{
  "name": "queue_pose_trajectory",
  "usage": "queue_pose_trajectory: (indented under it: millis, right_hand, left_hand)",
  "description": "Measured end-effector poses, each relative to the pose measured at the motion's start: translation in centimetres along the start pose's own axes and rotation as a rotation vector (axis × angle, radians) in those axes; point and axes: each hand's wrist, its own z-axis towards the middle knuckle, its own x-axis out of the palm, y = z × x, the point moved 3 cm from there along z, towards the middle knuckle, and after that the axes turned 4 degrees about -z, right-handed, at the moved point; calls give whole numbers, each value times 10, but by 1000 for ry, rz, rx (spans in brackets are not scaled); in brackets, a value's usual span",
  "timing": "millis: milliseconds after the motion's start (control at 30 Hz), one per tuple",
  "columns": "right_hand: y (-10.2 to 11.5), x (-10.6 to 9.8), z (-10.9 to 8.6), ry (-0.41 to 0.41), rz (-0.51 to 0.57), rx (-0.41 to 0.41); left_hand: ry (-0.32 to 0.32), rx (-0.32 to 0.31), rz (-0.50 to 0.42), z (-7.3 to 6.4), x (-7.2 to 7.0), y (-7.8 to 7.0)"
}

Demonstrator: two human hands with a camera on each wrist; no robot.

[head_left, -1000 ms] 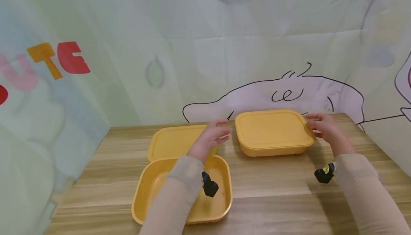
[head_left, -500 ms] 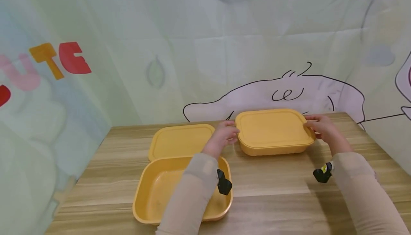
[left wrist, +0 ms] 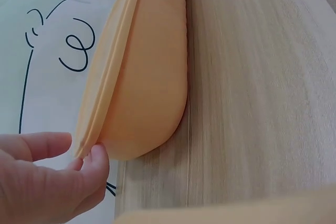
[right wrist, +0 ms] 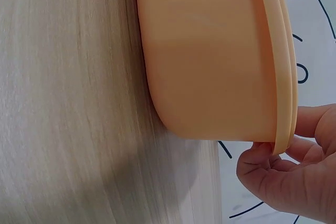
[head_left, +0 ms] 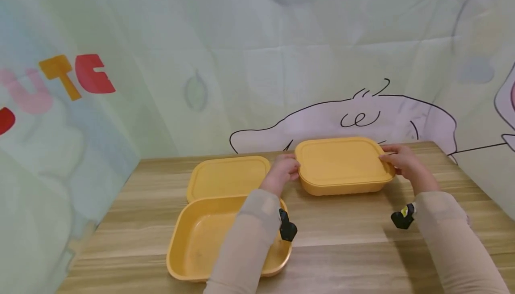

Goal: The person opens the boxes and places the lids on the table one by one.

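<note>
A yellow plastic food container (head_left: 344, 186) with its lid (head_left: 342, 162) on stands at the back right of the table. My left hand (head_left: 283, 170) is at its left end; in the left wrist view, fingers (left wrist: 94, 169) curl beneath the lid's rim and the thumb (left wrist: 52, 144) lies close above. At the opposite end my right hand (head_left: 406, 163) grips the rim, with curled fingers (right wrist: 254, 166) under it in the right wrist view. The inside of this container is hidden by the lid.
An uncovered yellow container (head_left: 201, 236) sits at the front left, partly behind my left sleeve (head_left: 245, 240). Just beyond it a loose yellow lid (head_left: 229, 178) lies flat on the wooden table (head_left: 342, 245). A printed cloth (head_left: 241, 84) hangs behind the table's back edge.
My left hand has moved right from above the loose lid to the lidded container's left end. The right hand's fingers have closed onto the right end. The container stays in place.
</note>
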Motion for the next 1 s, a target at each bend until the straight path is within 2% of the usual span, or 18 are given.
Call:
queue_pose_trajectory:
  millis: [67,133,233,300,367,433,467,500,567,633,700,767,833,900,967,1000]
  right_hand:
    - [0,1,0,6,4,-1]
    - [0,1,0,9,9,-3]
    - [0,1,1,13,17,-5]
    - [-1,1,1,15,18,-4]
    - [-1,0,1,17,20,-4]
    - [-2,1,2,20,24,-5]
    - [-2,1,2,22,28,-5]
    - [-2,1,1,24,34,-5]
    - [-3,1,2,27,39,-6]
    - [-4,1,2,31,40,-6]
    - [-5,0,1,36,38,-7]
    - [-5,-1,1,40,35,-8]
    - [-6,-2,1,47,34,-11]
    - [-8,-3,1,55,33,-14]
    - [-9,-4,1,63,32,-17]
    - [-11,-5,0,65,29,-18]
  left_hand:
    - [-14,20,4,13,1,9]
    - [-23,52,-13,36,1,22]
    - [-30,58,-55,68,0,42]
    - [-12,64,-94,90,-1,54]
    - [-15,42,-106,101,-2,61]
    - [-33,34,-92,104,-1,62]
    - [-43,29,-82,100,0,60]
    - [-56,15,-65,91,1,55]
    - [-71,6,-52,63,4,41]
    - [-61,16,-61,26,5,21]
    - [-50,5,-60,-19,7,-2]
    - [-52,-6,-59,-58,10,-23]
    - [-66,-30,-34,-84,13,-37]
    - [-81,-45,-8,-96,16,-42]
    - [-60,-33,-29,-76,15,-30]
    - [-50,-37,-29,-71,15,-27]
